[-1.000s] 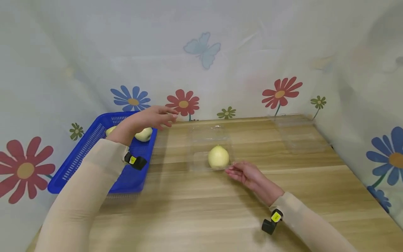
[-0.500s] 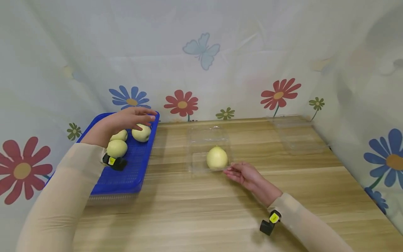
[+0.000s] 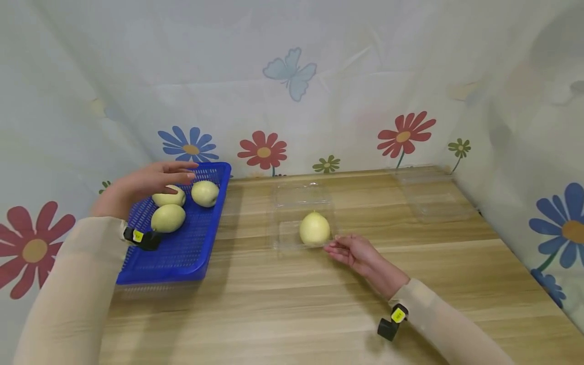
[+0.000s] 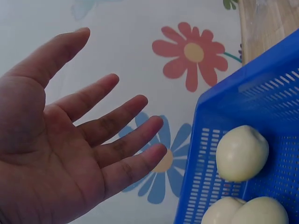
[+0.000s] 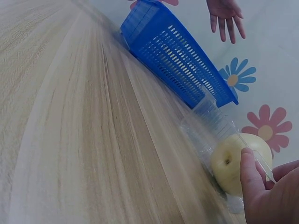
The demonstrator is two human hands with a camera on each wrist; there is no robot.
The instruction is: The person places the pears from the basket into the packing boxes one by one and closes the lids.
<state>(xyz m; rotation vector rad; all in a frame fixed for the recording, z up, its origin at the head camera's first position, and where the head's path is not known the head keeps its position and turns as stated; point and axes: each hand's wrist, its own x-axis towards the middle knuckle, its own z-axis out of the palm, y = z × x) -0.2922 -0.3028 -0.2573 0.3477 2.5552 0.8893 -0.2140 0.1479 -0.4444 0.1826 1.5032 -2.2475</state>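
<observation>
Above the far left part of the blue basket hovers my left hand, its fingers spread and holding nothing in the left wrist view. Three pale yellow-green pears lie in the basket: one pear by the right wall, another pear nearer me, and a pear partly behind the fingers. A clear plastic box stands mid-table with its lid raised at the back. One pear sits upright in its right side. My right hand pinches the box's near right rim between thumb and fingers.
Another clear plastic container stands at the back right of the wooden table. A white curtain printed with flowers and a butterfly hangs behind and along both sides.
My left hand has moved left, from over the basket's right edge to its far left part, uncovering the pears. The right hand keeps its hold on the box rim.
</observation>
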